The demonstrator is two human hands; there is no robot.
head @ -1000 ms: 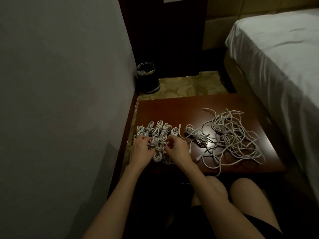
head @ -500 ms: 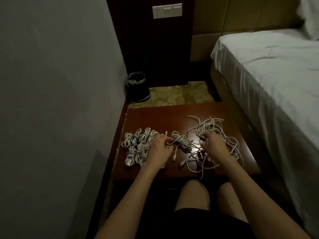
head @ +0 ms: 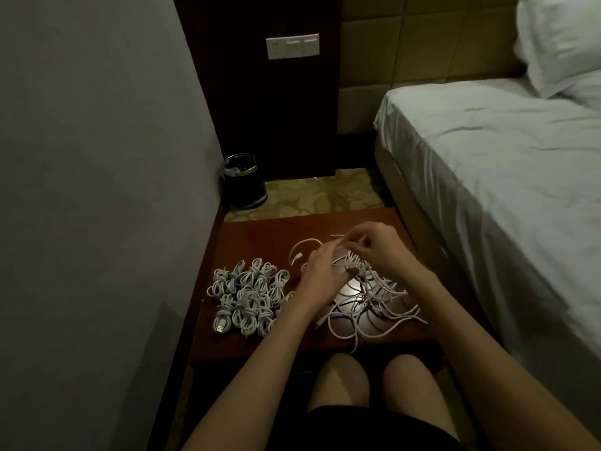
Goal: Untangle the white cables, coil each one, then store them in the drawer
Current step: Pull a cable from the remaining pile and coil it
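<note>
Several coiled white cables [head: 248, 296] lie bunched on the left half of the dark red nightstand top [head: 260, 236]. A loose tangle of white cables [head: 374, 297] spreads over the right half. Both my hands are over the far part of the tangle. My left hand [head: 320, 271] reaches in with fingers among the strands, and one cable loop arcs just beyond it. My right hand [head: 377, 244] pinches a strand near my left fingertips. No drawer is visible; the nightstand front is hidden behind my knees.
A grey wall runs close along the left. A black waste bin [head: 244, 182] stands on the patterned floor beyond the nightstand. A bed with white sheets [head: 507, 177] borders the right side. A switch plate [head: 292, 46] sits on the dark panel ahead.
Both hands left the coiled pile and moved right and farther away onto the loose tangle. The right hand now pinches a strand. The camera tilted up.
</note>
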